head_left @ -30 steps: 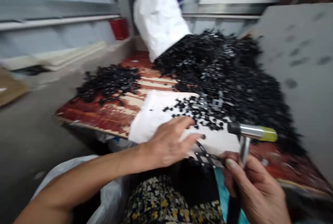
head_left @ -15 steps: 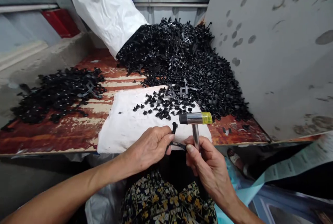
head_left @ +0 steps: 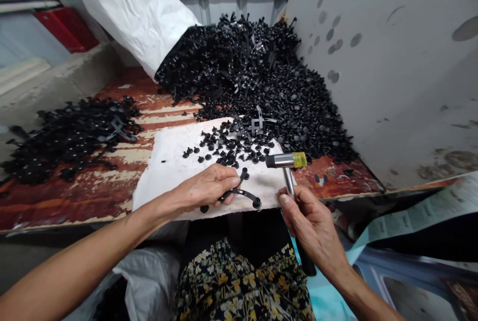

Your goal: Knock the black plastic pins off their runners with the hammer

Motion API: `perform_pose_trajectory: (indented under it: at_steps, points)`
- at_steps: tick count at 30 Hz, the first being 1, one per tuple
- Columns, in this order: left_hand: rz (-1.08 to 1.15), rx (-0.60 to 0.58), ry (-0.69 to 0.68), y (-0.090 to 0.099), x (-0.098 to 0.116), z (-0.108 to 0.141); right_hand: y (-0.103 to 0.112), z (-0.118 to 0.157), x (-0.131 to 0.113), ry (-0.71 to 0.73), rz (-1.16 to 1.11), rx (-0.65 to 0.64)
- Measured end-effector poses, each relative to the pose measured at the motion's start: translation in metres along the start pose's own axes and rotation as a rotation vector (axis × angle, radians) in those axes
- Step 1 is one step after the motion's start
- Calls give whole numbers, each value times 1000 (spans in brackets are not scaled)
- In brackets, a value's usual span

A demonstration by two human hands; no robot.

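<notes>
My left hand (head_left: 209, 185) pinches a black plastic part (head_left: 244, 193) with several arms, over the front of a white cloth (head_left: 160, 186). One arm of the part points right and ends in a round black cap (head_left: 257, 203). My right hand (head_left: 311, 219) is wrapped around a small mallet (head_left: 286, 160) that has a metal head with one black and one yellow end. The mallet head is raised, above and to the right of the black part. Loose round black pieces (head_left: 227, 144) lie on the back half of the cloth.
A large heap of black pieces (head_left: 254, 72) spills from a white sack (head_left: 138, 12) at the back. Another black pile (head_left: 70, 137) lies on the worn red table (head_left: 123, 176) at left. A grey spotted board (head_left: 403, 87) stands at the right.
My right hand has let go of the black part and moved right and slightly down with the mallet. The part has turned in my left hand, and its right arm now lies toward the cloth's front edge.
</notes>
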State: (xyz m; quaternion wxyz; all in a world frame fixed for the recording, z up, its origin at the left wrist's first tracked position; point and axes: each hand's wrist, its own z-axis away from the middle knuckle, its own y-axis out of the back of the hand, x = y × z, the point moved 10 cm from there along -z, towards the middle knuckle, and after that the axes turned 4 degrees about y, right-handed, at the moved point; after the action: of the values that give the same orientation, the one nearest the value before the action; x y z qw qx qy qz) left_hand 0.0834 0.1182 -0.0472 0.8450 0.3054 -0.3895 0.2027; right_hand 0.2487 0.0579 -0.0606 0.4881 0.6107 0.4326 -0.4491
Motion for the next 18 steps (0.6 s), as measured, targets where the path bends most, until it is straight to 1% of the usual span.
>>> perform_pose_trajectory:
  at_steps: [4,10,18]
  points:
    - [32,-26,-7,-2,3,-1,-1,-2,1,-2,-12,-12]
    - [40,-35,12,-2,1,-3,-1,-2,5,-16,-12,-13]
    - [-1,-26,-27,-1,1,-2,-1,-2,5,-3,5,-21]
